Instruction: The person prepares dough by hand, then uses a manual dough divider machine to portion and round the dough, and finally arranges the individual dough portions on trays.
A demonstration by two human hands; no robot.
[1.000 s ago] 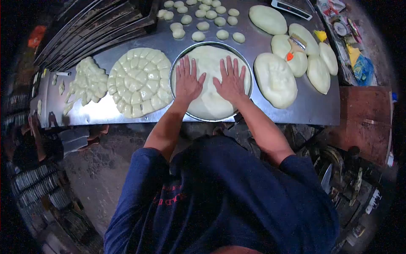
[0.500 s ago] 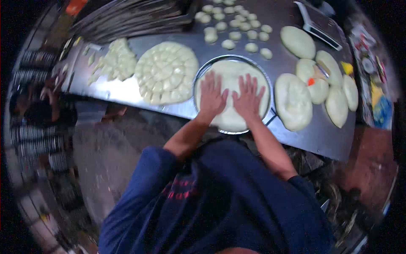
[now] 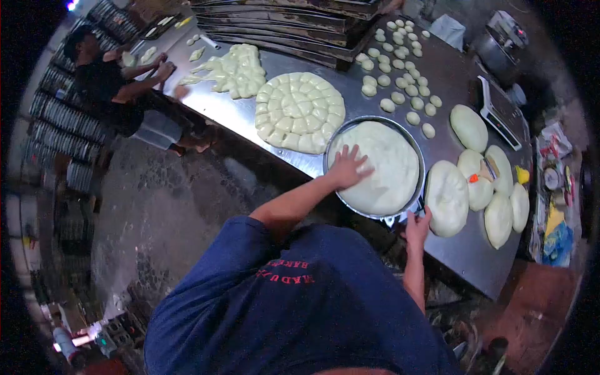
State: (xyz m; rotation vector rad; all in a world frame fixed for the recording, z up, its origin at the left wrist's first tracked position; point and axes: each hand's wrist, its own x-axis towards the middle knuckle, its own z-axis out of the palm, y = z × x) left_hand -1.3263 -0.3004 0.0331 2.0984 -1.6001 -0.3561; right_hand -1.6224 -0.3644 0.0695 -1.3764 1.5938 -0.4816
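A slab of pale dough [image 3: 390, 172] fills a round metal pan [image 3: 422, 164] at the table's front edge. My left hand [image 3: 349, 169] lies on the dough's left part with its fingers spread. By the pan's lower right rim, my right hand [image 3: 415, 228] is closed around a dark handle [image 3: 420, 203], its fingers partly hidden. Immediately left of the pan lies a round of dough [image 3: 300, 112] scored into many pieces. Another divided dough mass [image 3: 236, 72], pulled apart at its left side, sits beyond it. A large oval dough piece [image 3: 447, 199] rests just right of the pan.
Small dough balls [image 3: 400, 62] cover the table's [image 3: 465, 262] back. More oval dough pieces [image 3: 469, 128] lie at the right, with an orange-tipped tool [image 3: 474, 179] on them, near a scale [image 3: 500, 115]. Stacked trays [image 3: 275, 31] stand behind. A co-worker [image 3: 112, 84] is at the far left.
Both hands were flat on the dough; my right hand has moved off it to the handle at the rim. The left stays on the dough. The view has shifted, showing the co-worker more fully.
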